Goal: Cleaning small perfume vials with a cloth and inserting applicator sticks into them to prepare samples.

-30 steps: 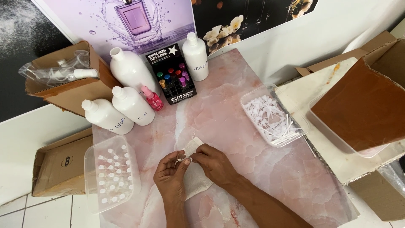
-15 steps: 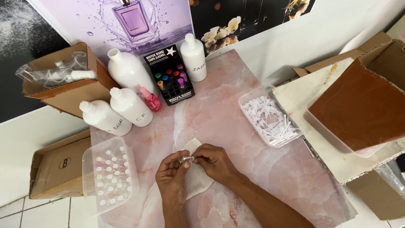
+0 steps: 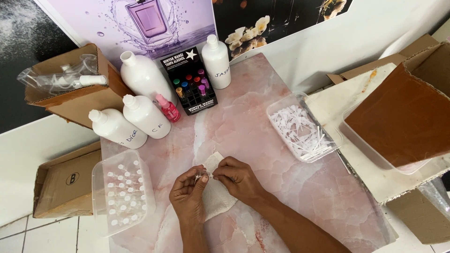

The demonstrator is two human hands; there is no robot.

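Little has moved since the earlier frames: both hands stay over the same spot on the pink marble tabletop (image 3: 262, 136), the fingertips only drawn a touch closer together around the small clear vial (image 3: 204, 175), so the fiddling at its mouth looks ongoing rather than finished.

Going down in size, the brown cardboard box (image 3: 403, 117) at far right is cut off by the frame edge, and so is the purple perfume poster (image 3: 140, 28) at the top. Four white plastic bottles (image 3: 140, 77) stand at the back left beside a black display rack of small coloured bottles (image 3: 190, 84) and a pink spray bottle (image 3: 168, 108). A clear tray of white dip tubes (image 3: 302, 129) sits right of centre; a clear tub of small capped vials (image 3: 123, 189) sits at lower left.

A white cloth (image 3: 216, 199) lies under the hands, mostly covered by them. The right hand (image 3: 239, 178) pinches something tiny at the vial's top; the left hand (image 3: 187, 197) has its fingers curled shut on the vial's body. What the right fingertips grip is too small to tell.
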